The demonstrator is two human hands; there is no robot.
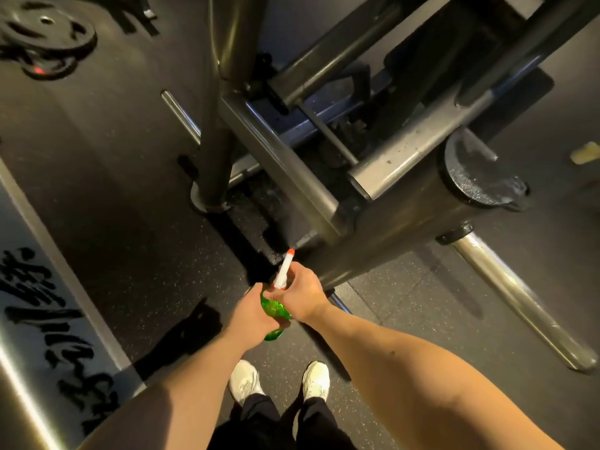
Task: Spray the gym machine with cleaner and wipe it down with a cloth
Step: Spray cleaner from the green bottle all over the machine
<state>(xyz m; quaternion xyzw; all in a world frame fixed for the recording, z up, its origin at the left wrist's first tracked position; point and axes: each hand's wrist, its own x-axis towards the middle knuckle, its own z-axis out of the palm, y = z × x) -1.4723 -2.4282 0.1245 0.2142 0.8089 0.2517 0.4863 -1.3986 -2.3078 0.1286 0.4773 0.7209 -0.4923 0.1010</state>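
A green spray bottle (275, 309) with a white sprayer head and orange nozzle tip (290, 252) sits between both hands at centre. My left hand (251, 311) grips the green body from the left. My right hand (303, 293) is wrapped round the sprayer head, fingers curled at the trigger. The nozzle points up and away at the grey steel frame of the gym machine (406, 203), a short gap from it. A faint mist shows just beyond the nozzle. Droplets speckle the frame's beam and its black round end cap (480, 177). No cloth is in view.
Black weight plates (45, 37) lie on the dark rubber floor at the far left. A chrome weight peg (519, 303) juts out low on the right, another (181, 115) at the left. A silver panel with black lettering (42, 319) runs along the left. My white shoes (279, 381) stand below.
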